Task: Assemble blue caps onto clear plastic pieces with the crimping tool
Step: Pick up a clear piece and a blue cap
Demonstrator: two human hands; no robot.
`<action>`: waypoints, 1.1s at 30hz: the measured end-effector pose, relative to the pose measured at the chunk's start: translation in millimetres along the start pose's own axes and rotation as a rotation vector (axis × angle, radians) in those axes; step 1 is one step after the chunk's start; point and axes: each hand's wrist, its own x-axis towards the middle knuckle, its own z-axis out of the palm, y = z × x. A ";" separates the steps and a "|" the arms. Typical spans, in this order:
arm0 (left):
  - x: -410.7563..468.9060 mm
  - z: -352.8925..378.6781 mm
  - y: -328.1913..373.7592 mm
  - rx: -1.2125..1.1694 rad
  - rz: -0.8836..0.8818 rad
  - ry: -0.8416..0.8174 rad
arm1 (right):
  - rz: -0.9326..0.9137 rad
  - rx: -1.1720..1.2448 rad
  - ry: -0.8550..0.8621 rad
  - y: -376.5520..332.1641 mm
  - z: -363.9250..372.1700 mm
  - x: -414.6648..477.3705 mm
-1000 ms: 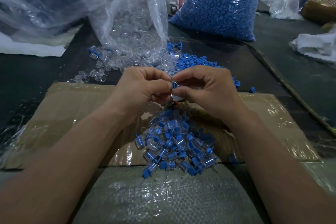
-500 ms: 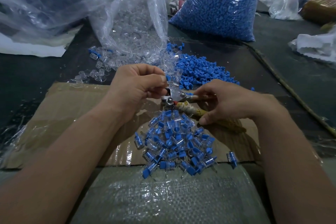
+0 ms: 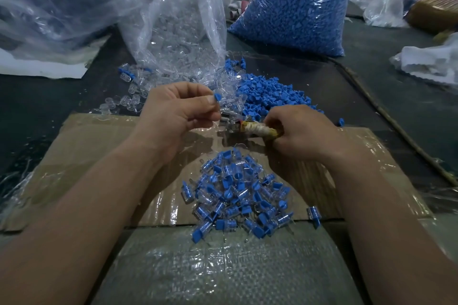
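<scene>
My left hand pinches a clear plastic piece with a blue cap on it, just above the metal jaws of the crimping tool. My right hand grips the tool's tape-wrapped handle, which lies on the cardboard sheet. Loose blue caps are heaped behind the hands. Loose clear pieces spill from an open clear bag. A pile of assembled capped pieces lies on the cardboard in front of me.
A big bag of blue caps stands at the back right. Large clear plastic bags fill the back left. More bags sit at the far right on the dark table. A woven sack lies nearest me.
My hands have parted. The right hand let go of the capped piece, dropped to the tool and closed round its handle. The left hand kept the piece and stayed by the jaws.
</scene>
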 end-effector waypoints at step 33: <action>-4.4 6.3 -1.1 0.080 0.178 0.106 | -0.116 0.366 0.185 -16.0 8.7 -5.0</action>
